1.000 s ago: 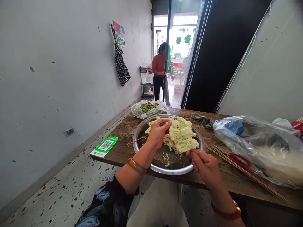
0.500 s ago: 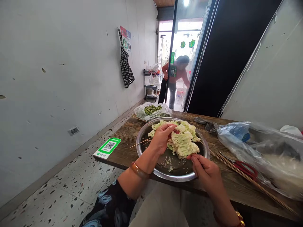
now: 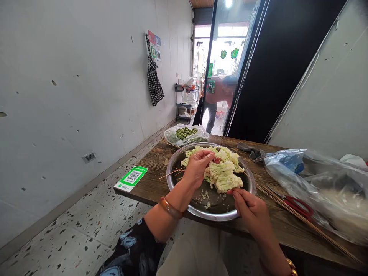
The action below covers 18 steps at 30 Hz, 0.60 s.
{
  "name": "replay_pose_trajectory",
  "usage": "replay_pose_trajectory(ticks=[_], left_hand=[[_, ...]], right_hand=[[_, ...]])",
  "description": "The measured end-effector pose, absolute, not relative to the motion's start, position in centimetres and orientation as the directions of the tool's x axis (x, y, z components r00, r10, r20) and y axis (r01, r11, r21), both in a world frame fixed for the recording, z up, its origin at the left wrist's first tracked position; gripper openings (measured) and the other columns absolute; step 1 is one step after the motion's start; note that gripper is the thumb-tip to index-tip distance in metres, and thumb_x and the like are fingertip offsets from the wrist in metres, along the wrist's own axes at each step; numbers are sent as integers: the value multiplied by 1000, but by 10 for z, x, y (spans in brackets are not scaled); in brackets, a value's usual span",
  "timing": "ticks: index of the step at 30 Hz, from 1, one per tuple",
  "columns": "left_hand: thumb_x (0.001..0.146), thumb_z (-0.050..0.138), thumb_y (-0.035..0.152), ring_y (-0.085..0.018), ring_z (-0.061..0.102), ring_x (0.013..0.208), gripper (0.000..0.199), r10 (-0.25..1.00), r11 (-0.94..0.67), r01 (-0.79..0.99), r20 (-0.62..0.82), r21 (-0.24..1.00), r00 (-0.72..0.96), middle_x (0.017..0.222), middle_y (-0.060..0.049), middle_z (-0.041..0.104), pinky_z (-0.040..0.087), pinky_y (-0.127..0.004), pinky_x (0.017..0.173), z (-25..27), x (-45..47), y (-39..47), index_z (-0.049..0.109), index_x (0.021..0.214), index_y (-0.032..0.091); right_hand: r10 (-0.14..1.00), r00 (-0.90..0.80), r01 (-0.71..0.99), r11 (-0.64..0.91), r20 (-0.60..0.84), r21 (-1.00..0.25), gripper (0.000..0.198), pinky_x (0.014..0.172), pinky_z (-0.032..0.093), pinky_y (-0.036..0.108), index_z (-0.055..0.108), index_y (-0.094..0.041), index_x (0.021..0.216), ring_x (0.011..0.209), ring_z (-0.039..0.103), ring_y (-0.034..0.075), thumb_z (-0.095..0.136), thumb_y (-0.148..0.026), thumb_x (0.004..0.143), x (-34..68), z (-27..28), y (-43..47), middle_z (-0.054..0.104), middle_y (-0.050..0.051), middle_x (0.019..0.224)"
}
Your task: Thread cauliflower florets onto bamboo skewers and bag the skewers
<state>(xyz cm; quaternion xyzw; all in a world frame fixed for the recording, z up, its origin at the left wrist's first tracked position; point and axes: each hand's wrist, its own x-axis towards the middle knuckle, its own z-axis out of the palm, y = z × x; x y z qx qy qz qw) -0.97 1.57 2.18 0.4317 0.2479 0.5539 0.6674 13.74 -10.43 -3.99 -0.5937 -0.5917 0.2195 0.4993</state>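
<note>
Over a round metal basin (image 3: 211,217), flat cauliflower pieces (image 3: 227,180) are held up, one against another. My left hand (image 3: 197,166) is closed, its thumb and fingers pinched at the upper left of these pieces. Below and to the right, my right hand (image 3: 249,205) is pinched shut with its fingertips at their lower edge; what lies between those fingers is hidden. More cauliflower (image 3: 230,154) lies at the back of the basin. Several thin wooden skewers (image 3: 172,173) stick out over its left rim. White crumbs (image 3: 205,197) are scattered on the basin's bottom.
A plastic bag of green beans (image 3: 186,133) lies behind the basin. To the right are a bundle of skewers (image 3: 313,226), red-handled scissors (image 3: 300,207), a clear plastic bag (image 3: 324,180) and a grey cloth (image 3: 253,151). Another person (image 3: 220,92) bends behind the glass door.
Both hands and the cauliflower pieces stay almost in place. The person behind the glass has bent lower and moved right. The view has shifted slightly.
</note>
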Motion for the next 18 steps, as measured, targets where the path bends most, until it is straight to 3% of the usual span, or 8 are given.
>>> replay_pose_trajectory(ticks=[18], left_hand=[[63, 78, 28, -15, 65, 68, 23, 949, -29, -516, 186, 856, 254, 64, -3, 68, 46, -28, 72, 20, -9, 14, 65, 75, 14]], right_hand=[[907, 220, 508, 207, 359, -836, 44, 47, 35, 22, 74, -14, 90, 46, 42, 11, 46, -47, 91, 136, -43, -104, 43, -4, 50]])
